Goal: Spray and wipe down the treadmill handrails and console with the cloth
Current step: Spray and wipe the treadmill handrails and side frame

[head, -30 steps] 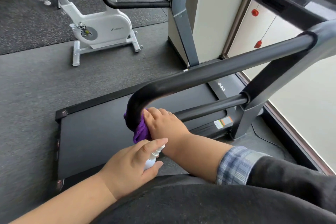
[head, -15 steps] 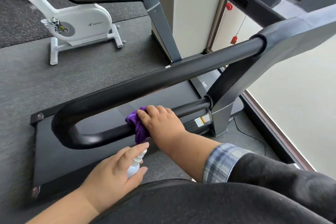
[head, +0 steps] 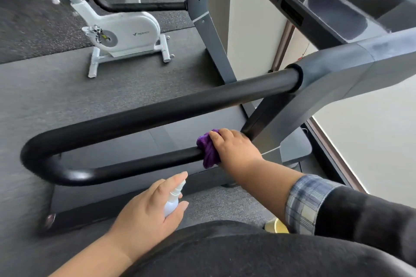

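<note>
Head view: the cloth (head: 208, 149), gripped in the right hand (head: 234, 148), has been slid from the rail's bend at lower left along the lower bar to centre frame, near the upright. The lower bar of the handrail (head: 144, 108) is therefore judged nearly wiped; the console remains. The cloth is purple, bunched, wrapped over the bar. The spray (head: 173, 201) is held in the left hand (head: 148, 213), finger on the nozzle.
</note>
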The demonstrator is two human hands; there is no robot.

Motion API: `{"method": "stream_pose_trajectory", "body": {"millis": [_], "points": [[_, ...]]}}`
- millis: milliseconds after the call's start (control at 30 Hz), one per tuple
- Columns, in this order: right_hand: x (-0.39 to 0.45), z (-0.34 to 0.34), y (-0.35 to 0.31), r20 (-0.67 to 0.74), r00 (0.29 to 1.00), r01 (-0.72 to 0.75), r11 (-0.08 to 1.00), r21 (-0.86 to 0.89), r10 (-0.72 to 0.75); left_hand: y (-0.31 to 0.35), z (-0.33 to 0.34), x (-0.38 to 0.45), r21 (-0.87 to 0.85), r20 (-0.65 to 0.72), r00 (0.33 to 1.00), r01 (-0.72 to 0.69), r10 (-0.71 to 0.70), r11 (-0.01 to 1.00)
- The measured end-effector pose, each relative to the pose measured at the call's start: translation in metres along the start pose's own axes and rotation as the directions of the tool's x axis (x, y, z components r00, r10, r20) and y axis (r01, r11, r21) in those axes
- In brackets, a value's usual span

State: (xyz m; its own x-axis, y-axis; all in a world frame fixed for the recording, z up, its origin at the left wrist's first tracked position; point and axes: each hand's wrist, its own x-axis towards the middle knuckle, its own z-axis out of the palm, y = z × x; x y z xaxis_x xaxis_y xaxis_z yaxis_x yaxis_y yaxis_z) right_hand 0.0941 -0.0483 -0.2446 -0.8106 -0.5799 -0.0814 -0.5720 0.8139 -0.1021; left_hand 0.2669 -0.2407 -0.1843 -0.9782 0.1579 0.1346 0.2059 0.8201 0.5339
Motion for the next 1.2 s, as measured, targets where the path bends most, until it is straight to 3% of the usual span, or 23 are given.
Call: {"method": "stream_pose_trajectory", "body": {"millis": [200,333,500,600,700,933,1200], "points": [[0.019,-0.002,-0.039,-0.017,0.982,0.189,0.981,0.037,-0.188,0.013,0.007,-0.011,-0.002,-0.061,0.985,0.164,-0.164,0.986],[0.032,-0.005,-0.076,-0.026,0.950,0.313,0.950,0.017,-0.312,0.020,0.006,-0.009,0.057,-0.049,0.984,0.172,-0.170,0.983],[0.027,-0.016,-0.047,0.063,0.969,0.231,0.968,0.097,-0.237,0.023,0.010,-0.001,0.063,-0.041,0.990,0.135,-0.132,0.989],[0.019,-0.022,-0.007,0.128,0.981,0.140,0.989,0.036,-0.144,0.028,0.016,0.006,0.056,-0.035,0.988,0.149,-0.147,0.987],[0.013,-0.020,0.011,0.126,0.980,0.158,0.987,-0.040,-0.152,0.028,0.021,0.004,0.057,0.008,0.987,0.159,-0.160,0.986],[0.022,-0.013,0.002,0.101,0.974,0.208,0.976,-0.066,-0.201,0.012,0.017,-0.017,0.021,-0.010,0.960,0.279,-0.279,0.960],[0.029,-0.015,-0.028,0.120,0.974,0.202,0.977,-0.063,-0.194,-0.006,0.009,-0.033,-0.016,-0.051,0.966,0.252,-0.253,0.968]]}}
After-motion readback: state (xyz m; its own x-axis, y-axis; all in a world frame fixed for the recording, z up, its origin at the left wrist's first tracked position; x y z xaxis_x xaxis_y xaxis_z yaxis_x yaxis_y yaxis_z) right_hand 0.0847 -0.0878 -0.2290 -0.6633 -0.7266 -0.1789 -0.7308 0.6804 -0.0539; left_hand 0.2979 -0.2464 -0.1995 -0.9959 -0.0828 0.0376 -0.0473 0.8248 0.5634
